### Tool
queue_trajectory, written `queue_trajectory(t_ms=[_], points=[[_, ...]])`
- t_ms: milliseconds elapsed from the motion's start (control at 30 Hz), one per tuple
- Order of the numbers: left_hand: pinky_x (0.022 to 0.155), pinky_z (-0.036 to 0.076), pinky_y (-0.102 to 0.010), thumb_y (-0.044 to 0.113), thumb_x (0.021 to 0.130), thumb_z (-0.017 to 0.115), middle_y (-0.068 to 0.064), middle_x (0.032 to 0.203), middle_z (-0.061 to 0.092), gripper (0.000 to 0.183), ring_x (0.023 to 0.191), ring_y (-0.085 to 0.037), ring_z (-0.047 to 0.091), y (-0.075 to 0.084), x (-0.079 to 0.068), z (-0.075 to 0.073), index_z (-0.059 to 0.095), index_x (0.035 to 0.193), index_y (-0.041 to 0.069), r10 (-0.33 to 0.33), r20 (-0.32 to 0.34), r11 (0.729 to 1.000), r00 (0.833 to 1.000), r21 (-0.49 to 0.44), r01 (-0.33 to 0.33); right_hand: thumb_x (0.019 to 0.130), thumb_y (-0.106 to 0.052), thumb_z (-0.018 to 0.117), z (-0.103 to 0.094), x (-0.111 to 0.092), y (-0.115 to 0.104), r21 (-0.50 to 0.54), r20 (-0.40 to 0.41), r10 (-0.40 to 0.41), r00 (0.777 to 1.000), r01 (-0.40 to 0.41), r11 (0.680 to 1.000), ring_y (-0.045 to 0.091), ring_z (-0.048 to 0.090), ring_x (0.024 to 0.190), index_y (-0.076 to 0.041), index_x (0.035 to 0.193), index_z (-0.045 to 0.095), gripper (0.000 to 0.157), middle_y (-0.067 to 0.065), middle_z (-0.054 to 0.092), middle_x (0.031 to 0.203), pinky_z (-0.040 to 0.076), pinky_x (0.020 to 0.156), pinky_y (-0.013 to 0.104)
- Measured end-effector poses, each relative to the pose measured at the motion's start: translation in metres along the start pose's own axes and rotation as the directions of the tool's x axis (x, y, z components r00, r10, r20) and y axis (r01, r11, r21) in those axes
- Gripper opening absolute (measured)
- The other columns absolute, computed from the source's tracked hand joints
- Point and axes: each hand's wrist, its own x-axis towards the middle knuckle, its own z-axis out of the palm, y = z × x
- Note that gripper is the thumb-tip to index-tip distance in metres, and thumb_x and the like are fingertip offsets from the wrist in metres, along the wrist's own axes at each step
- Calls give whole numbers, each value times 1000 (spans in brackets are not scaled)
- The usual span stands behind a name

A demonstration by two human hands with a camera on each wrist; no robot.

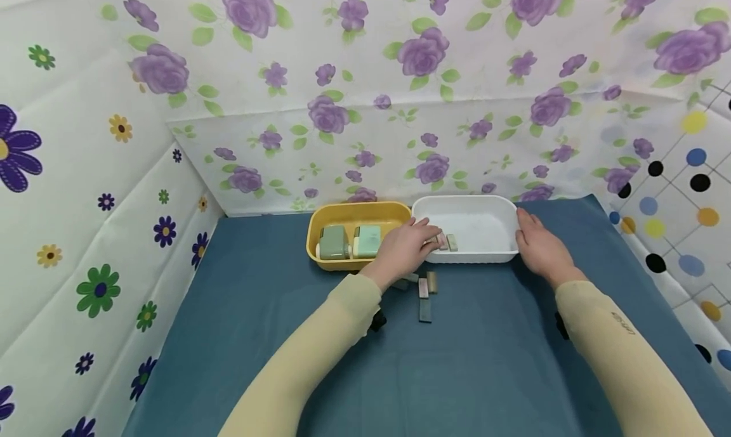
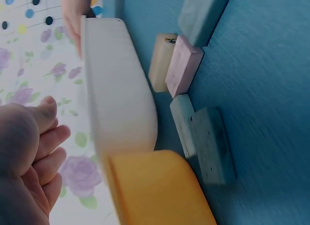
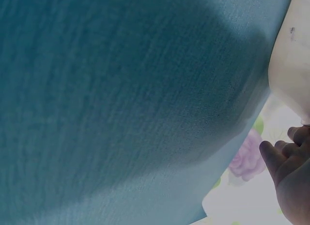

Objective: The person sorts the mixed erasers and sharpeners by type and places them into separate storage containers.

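My left hand (image 1: pixel 401 247) hovers over the left end of the white tray (image 1: pixel 480 255), close to a pink block (image 1: pixel 442 241) and a pale green block (image 1: pixel 452 242) inside it. In the left wrist view its fingers are loosely bent, with nothing visible in them. My right hand (image 1: pixel 539 245) rests its extended fingers along the tray's right end. On the cloth before the tray lie several small rectangular blocks: a beige one (image 2: pixel 162 62), a pink one (image 2: pixel 185 65), a pale one (image 2: pixel 183 123), a dark teal one (image 2: pixel 213 145) and a blue-grey one (image 2: pixel 204 14).
A yellow tray (image 1: pixel 342 266) stands against the white tray's left end. It holds a boxy sage green container (image 1: pixel 334 241) and a mint one (image 1: pixel 368 240). Blue cloth (image 1: pixel 468 367) covers the table, and a flowered sheet (image 1: pixel 388 145) hangs close behind both trays.
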Motion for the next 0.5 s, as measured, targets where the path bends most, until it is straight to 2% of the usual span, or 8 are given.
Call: queue_trajectory(t_ms=[133,267,500], points=[[101,59,-40,35,110,64,-2,145,68,35,147,-23,52,-3,-20,-8,73,140,21,33,-3,999,999,-25,-33,118,-30,25,0,0,2,3,-1,9,1000,-9,1000,52,8,160,-2,171,-2,65,27,6,176,16,123,72],[114,50,-44,34,109,66,-5,143,69,33,146,-23,53,-8,-43,-9,76,136,18,66,2,997,998,-46,-66,118,-31,24,0,0,3,-7,1,10,1000,-10,1000,52,7,160,-2,171,-3,66,27,5,176,16,124,72],[125,36,-38,34,107,70,-1,137,73,35,145,-20,54,-19,-74,-4,76,135,15,71,9,995,997,-67,-71,118,-31,25,1,1,1,-13,6,4,1000,-4,1000,52,7,160,-1,170,-2,66,28,5,176,15,124,72]])
